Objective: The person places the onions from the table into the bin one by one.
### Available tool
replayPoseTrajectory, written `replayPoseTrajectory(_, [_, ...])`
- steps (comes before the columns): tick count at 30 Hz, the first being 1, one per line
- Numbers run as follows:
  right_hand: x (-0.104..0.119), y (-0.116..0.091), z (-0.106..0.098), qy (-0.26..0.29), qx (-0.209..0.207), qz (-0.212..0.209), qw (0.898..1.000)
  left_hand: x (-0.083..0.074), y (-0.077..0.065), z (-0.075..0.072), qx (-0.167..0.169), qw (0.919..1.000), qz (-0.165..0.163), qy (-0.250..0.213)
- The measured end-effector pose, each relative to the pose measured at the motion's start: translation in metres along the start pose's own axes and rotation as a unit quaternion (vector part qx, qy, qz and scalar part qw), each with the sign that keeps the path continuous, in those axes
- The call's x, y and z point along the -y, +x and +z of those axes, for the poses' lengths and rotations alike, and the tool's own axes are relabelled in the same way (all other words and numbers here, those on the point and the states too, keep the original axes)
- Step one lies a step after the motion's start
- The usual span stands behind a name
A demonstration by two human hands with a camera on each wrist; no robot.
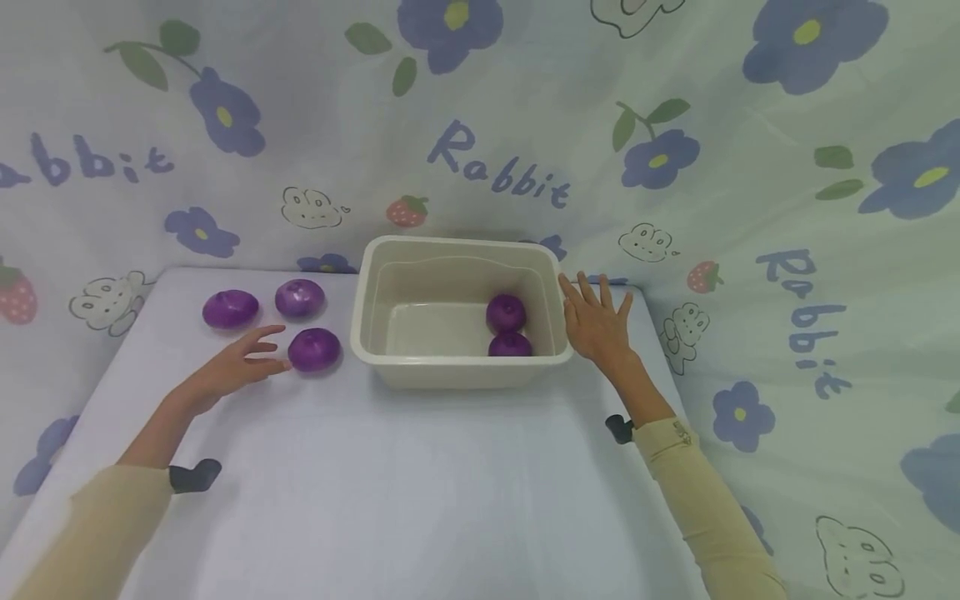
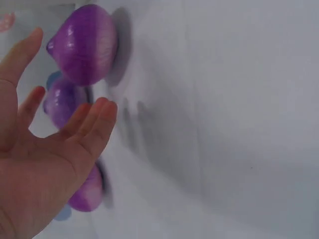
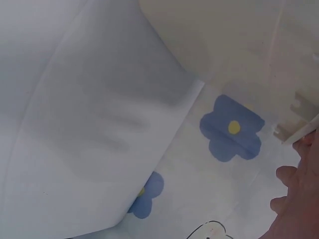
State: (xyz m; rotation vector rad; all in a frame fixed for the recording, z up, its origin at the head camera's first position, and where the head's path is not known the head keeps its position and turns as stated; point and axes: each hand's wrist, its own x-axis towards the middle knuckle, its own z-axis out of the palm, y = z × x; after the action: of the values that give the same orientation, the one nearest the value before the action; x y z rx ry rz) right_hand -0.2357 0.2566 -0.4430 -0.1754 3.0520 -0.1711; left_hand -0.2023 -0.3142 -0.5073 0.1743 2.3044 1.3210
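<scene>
My left hand (image 1: 234, 368) reaches in from the left, thumb and fingers apart, with the fingertips right at the nearest purple onion (image 1: 314, 350). In the left wrist view the palm (image 2: 45, 172) faces up beside that onion and holds nothing. Two more purple onions, one at the far left (image 1: 231, 309) and one behind (image 1: 300, 298), lie close by. A cream plastic bin (image 1: 465, 362) stands at the middle back with two purple onions (image 1: 506, 314) inside its right end. My right hand (image 1: 597, 325) rests at the bin's right rim, fingers spread and straight.
A white cloth covers the table (image 1: 450, 483), whose back edge runs just behind the bin. Beyond it hangs a floral curtain (image 1: 495, 108) with rabbits and lettering, which also closes off the right side. Dark straps (image 1: 195, 476) stick out at both wrists.
</scene>
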Motion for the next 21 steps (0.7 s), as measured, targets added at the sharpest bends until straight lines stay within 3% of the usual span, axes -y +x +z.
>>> replayPoseTrajectory(4, [-0.001,0.000,0.001,-0.003,0.001,0.004,1.000,0.010,0.012,0.010,0.001,0.9999,-0.007,-0.015])
replayPoseTrajectory(10, [0.000,0.001,0.004,0.000,-0.003,0.006,1.000,0.011,0.027,0.017,-0.001,0.9997,-0.005,-0.025])
replayPoseTrajectory(21, [0.000,-0.001,0.002,0.016,-0.009,0.006,1.000,0.003,0.051,0.021,-0.001,0.9998,0.003,0.022])
